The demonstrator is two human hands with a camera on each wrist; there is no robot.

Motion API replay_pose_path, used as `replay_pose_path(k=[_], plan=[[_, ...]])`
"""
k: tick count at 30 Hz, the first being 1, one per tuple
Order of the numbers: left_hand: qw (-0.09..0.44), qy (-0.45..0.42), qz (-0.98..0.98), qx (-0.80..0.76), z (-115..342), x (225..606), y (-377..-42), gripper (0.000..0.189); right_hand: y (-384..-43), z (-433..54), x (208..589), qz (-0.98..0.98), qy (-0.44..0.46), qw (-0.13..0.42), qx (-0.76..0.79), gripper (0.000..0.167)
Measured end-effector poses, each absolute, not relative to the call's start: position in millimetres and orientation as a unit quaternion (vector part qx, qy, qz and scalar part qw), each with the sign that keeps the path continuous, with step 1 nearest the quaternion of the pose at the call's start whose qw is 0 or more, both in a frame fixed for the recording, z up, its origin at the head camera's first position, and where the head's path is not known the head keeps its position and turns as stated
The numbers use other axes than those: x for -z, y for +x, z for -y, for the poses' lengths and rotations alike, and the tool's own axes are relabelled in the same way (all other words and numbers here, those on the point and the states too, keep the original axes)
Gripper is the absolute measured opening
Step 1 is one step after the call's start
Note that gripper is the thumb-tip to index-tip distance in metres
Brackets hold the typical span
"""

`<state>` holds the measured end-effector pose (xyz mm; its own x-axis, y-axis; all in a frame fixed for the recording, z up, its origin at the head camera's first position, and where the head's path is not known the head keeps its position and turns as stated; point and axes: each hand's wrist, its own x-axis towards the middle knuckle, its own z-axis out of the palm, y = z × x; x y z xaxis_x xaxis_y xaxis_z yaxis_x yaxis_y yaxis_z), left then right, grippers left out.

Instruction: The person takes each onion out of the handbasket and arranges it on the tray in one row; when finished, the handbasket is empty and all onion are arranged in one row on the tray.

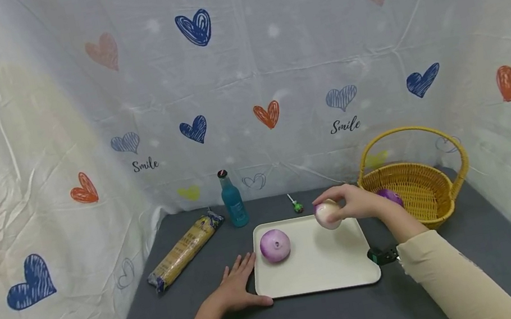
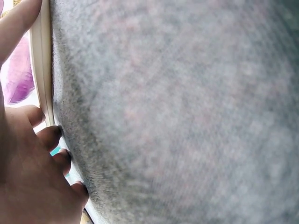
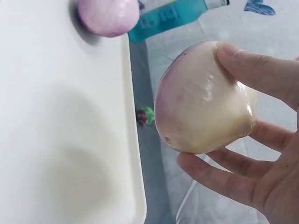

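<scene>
Above the back right part of a cream tray [image 1: 327, 272], my right hand [image 1: 351, 202] holds a purple-and-white onion [image 3: 205, 100] between thumb and fingertips. Its shadow falls on the tray in the right wrist view. A second, purple onion [image 1: 275, 245] sits on the tray's left side. My left hand [image 1: 237, 288] lies at the tray's left front corner, fingers spread along the edge and thumb at the front rim. In the left wrist view, the left fingers [image 2: 51, 137] are close against the tray's rim [image 2: 42, 65].
A yellow wicker basket [image 1: 430, 220] stands at the right, with another purple onion [image 1: 390, 196] partly hidden by my right arm. Behind the tray are a blue bottle [image 1: 234, 203] and a green lollipop [image 1: 297, 207]. A long yellow packet [image 1: 184, 252] lies at the left.
</scene>
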<state>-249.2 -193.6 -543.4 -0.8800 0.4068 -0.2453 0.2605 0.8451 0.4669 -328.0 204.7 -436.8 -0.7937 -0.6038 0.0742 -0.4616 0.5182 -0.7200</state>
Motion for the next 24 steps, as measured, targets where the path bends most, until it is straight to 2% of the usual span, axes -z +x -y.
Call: replay_pose_path(k=[13,24], plan=[[0.171,0.176,-0.945,-0.218,192.9,541.5,-248.1,0.124,-324.6,-176.3,459.9,-0.87,-0.313,0.113,0.364,0.046],[0.172,0.178,-0.943,-0.221,193.6,543.0,-249.5,0.125,-323.0,-161.2,480.4,-0.864,-0.289,0.158,0.382,0.043]])
